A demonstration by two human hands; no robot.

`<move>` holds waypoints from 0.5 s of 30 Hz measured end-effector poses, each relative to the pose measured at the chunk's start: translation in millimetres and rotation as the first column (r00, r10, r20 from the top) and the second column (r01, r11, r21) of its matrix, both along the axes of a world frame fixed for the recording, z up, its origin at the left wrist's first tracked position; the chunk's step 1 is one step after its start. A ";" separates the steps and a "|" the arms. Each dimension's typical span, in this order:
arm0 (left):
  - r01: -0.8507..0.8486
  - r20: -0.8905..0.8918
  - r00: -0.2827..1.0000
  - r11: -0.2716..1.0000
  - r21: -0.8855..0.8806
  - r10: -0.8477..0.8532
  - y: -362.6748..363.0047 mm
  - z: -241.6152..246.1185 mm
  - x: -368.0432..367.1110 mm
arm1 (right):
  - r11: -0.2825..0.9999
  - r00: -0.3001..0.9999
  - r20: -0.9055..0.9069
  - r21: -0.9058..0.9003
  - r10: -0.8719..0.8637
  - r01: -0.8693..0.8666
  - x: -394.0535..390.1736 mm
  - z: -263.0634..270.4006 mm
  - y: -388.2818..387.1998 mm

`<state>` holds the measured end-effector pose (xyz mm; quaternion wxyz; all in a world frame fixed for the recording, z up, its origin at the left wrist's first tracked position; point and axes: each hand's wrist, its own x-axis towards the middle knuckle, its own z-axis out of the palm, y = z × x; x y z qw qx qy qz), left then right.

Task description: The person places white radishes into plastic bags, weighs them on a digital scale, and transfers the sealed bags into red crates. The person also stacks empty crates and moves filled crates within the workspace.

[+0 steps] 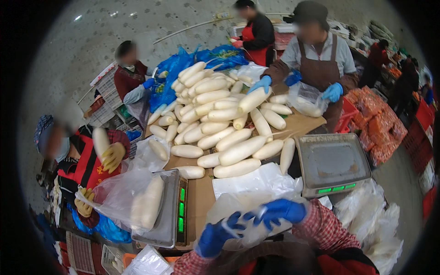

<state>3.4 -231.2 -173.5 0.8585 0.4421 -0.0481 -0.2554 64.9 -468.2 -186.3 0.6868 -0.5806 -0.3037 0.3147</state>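
Both of my hands wear blue gloves and are close together at the table's near edge. A thin clear plastic bag (228,205) spreads between and beneath them. My left hand (217,237) has film across its curled fingers. My right hand (282,212) points left with the film at its fingertips; blur hides the exact grip. Just beyond the bag lies a stack of white plastic bags (256,180). Peeled white daikon radishes (242,150) are heaped past that, the nearest touching the stack.
A scale (333,160) stands at right; another scale (170,209) at left bears a bag of daikon (147,206). A co-worker's yellow glove (113,156) holds a daikon. Opposite, a co-worker's blue-gloved hand (262,84) touches the heap. Bagged carrots (378,120) are piled at right.
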 end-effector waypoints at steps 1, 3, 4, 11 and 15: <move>0.047 0.046 0.997 0.978 0.202 -0.057 -7.7 8.1 6.2 | 0.994 0.994 0.032 -0.032 0.102 -0.101 -10.6 9.2 11.9; 0.073 0.442 0.829 0.850 0.522 -0.343 -13.6 15.8 15.7 | 0.951 0.972 -0.104 -0.207 0.211 -0.229 -20.7 17.5 24.4; 0.142 0.293 0.892 0.830 0.539 -0.343 -13.2 12.4 14.6 | 0.975 0.982 0.150 -0.206 0.118 -0.085 -20.7 15.8 28.9; -0.806 0.338 -0.266 0.401 0.436 -0.903 41.0 -90.8 1.1 | 0.723 0.304 -0.814 -0.193 -0.496 0.663 35.6 -74.0 -1.7; -0.306 0.449 0.498 0.334 0.891 -0.741 65.4 -80.4 4.0 | 0.795 0.780 -0.170 -0.047 -0.603 0.604 32.6 -104.3 9.4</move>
